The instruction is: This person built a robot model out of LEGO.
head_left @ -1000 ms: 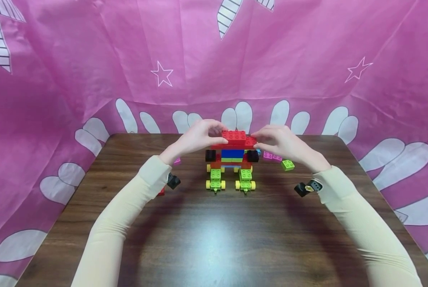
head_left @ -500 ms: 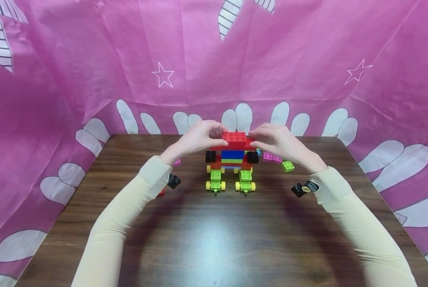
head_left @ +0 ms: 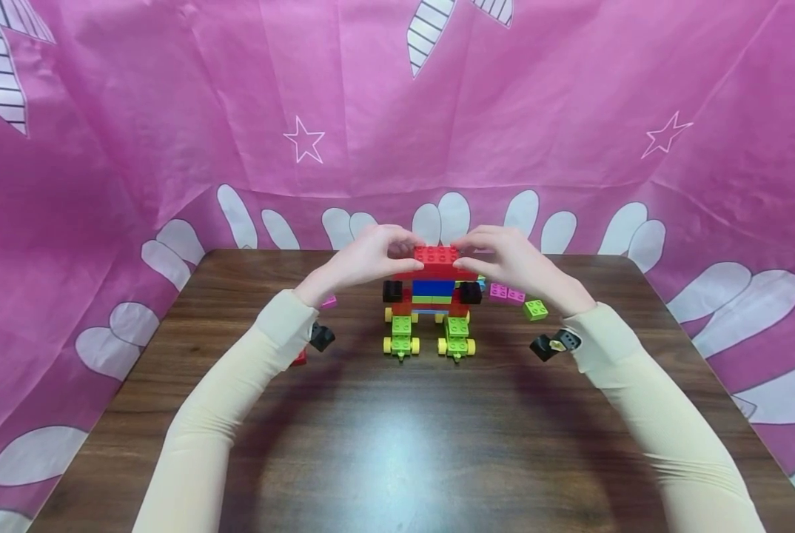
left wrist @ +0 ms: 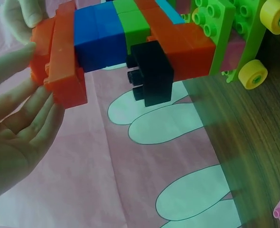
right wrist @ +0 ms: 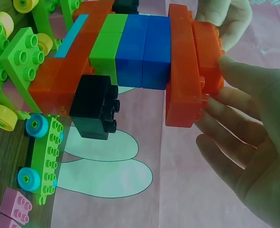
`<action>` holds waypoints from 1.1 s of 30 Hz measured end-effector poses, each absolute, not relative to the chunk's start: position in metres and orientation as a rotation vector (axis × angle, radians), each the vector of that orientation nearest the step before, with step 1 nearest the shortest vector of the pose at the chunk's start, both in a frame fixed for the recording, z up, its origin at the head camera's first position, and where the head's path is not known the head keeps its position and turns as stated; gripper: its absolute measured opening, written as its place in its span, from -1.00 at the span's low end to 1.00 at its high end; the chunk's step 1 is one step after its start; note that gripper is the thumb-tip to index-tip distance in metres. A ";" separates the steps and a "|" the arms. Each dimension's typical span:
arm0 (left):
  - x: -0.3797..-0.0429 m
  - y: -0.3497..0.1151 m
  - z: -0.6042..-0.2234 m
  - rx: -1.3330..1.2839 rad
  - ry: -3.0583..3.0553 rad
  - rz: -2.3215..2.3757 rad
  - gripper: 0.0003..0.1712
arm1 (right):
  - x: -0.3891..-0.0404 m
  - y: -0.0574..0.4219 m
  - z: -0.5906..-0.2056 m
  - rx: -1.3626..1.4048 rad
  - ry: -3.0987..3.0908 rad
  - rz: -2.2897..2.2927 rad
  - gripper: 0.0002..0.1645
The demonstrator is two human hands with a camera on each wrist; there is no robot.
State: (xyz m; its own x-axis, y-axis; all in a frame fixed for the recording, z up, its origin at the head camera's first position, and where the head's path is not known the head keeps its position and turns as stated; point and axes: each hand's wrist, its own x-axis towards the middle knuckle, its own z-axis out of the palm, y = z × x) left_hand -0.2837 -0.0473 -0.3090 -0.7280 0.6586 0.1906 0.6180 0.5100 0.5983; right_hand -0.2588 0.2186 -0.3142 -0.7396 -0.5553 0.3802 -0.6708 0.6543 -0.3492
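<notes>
A tower of toy building bricks stands on the table. Its top red brick sits on a longer red layer, with blue bricks and green bricks below. One black brick juts out on each side. Green wheeled bases with yellow wheels form the feet. My left hand holds the top brick's left end between thumb and fingers. At its right end, my right hand pinches the same brick, the thumb in front in the head view. Some fingertips are hidden behind the bricks.
Right of the tower lie pink bricks and a green brick. A green wheeled base with blue wheels is there too. On the left are a red brick and a pink brick. A pink curtain hangs behind.
My right hand has moved left, from the red studs at the tower's right end onto the top red brick. The left hand has stayed nearly still.
</notes>
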 end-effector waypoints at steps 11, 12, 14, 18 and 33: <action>-0.283 -0.050 -0.309 1.200 2.699 0.988 -0.54 | -0.258 0.218 -0.310 0.962 -2.682 0.706 -0.58; -0.283 -0.050 -0.309 1.208 2.702 0.981 -0.54 | -0.259 0.218 -0.310 0.963 -2.685 0.702 -0.58; -0.284 -0.051 -0.309 1.222 2.707 0.967 -0.55 | -0.259 0.218 -0.310 0.961 -2.692 0.694 -0.58; -0.284 -0.052 -0.308 1.231 2.703 0.960 -0.56 | -0.259 0.217 -0.308 0.949 -2.711 0.693 -0.57; -0.283 -0.050 -0.310 1.063 2.671 1.084 -0.59 | -0.257 0.213 -0.300 0.906 -2.804 0.645 -0.55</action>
